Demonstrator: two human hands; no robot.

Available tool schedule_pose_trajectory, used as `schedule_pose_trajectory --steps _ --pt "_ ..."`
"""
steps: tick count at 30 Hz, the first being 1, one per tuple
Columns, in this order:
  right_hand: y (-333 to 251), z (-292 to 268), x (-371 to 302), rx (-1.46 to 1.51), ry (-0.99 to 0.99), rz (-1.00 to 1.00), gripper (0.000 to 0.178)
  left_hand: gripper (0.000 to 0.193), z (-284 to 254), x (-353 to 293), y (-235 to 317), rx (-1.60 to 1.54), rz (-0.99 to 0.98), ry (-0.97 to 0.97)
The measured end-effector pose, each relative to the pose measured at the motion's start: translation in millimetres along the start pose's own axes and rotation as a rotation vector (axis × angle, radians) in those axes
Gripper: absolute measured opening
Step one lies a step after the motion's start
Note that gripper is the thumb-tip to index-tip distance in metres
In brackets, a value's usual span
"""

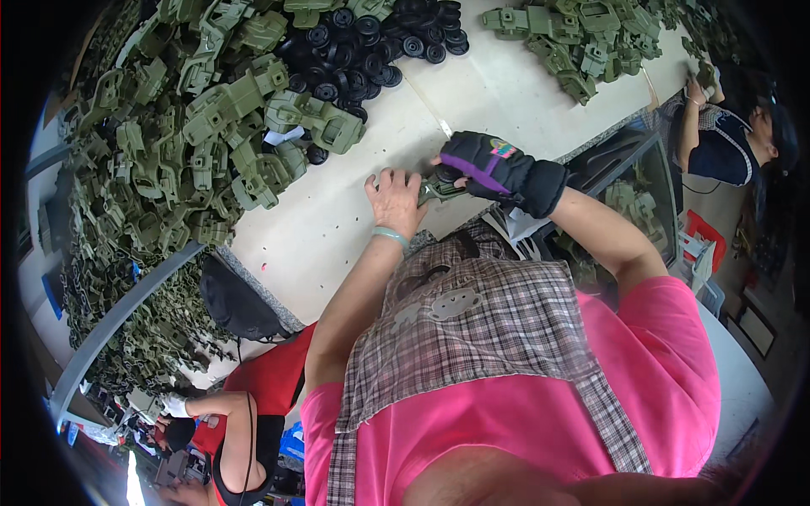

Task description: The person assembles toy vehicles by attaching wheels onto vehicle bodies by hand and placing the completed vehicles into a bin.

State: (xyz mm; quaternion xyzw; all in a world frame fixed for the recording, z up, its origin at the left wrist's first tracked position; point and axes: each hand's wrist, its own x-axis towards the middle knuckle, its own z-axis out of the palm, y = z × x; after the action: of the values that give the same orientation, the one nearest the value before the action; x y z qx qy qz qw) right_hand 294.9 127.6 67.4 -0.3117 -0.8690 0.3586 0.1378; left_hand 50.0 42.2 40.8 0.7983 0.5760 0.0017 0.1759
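While the bare left hand [394, 202] is resting with its fingers bent and slightly spread over the smooth, pale tabletop [321, 223], the right hand [483, 171] is curling inside a padded black glove [510, 169] with a purple band, its fingertips showing bare. A small olive-green piece [449, 191], hard-looking and moulded, is lying between the two hands, just beside the left thumb and beneath the right fingers. To the left of the left fingers, a heap of angular green parts [202, 126], notched and hollow, is covering the surface; beyond those fingertips, round black wheels [363, 51] are lying in a loose pile. Well past the right fingers, a second green heap [599, 42] is sitting. The glove is hiding most of the piece, so I cannot tell whether the right fingers are pinching it. The edge of the view is cutting off both heaps.
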Motion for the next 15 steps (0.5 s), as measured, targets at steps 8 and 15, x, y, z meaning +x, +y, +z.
schedule_pose_trajectory --steps 8,15 --pt "-41.5 -26.0 41.7 -0.364 -0.484 0.052 0.061 0.055 2.4 0.2 0.2 -0.014 -0.035 -0.053" --pt "-19.7 -13.4 45.3 0.102 -0.126 0.195 0.048 0.053 6.7 0.7 -4.3 -0.017 -0.027 0.034"
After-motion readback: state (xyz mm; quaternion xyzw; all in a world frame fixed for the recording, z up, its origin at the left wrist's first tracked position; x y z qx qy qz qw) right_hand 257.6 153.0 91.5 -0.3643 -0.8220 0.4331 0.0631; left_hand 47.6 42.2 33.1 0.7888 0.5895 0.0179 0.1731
